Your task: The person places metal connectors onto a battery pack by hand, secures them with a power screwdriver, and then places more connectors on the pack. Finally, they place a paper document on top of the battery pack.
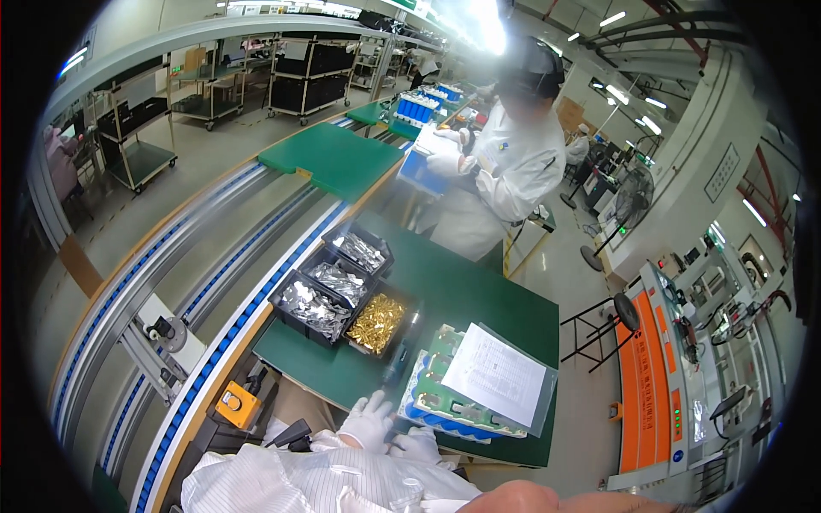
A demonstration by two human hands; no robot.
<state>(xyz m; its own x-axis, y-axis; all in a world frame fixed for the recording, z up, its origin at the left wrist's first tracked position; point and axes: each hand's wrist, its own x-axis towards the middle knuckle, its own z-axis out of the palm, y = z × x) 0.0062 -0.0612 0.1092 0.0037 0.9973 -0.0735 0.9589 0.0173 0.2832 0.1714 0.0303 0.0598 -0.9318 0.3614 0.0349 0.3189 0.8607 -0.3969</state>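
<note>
head view:
L hand [369,421]: white glove, at near edge of green table [479,299]; fingers spread fairly wide, tips resting by near-left corner of battery pack; not gripping anything I can see.
R hand [416,445]: white glove, just right of L hand, low at table edge, touching near end of the pack; fingers curled, can't tell if they hold anything.
battery pack [449,402]: flat block w/ green circuit board on top and blue cells along near side; lies on table, near-right part, right in front of both hands. Long axis runs left-near to right-far, slightly slanted vs table edge; near-left end points toward hands.
paper sheet [494,374]: white printed sheet in clear sleeve, lying on top of pack, covers its far-right half.
screwdriver [400,350]: dark powered tool lying on table just left of pack, between pack and bins.
bins [338,286]: black trays in a row at table's left edge; three w/ silvery parts, one w/ brass-coloured parts [376,323].
conveyor [197,282]: left of table, blue-edged rails.
other person [513,162]: white coat, at next table further along, own hands at a blue tray.
</note>
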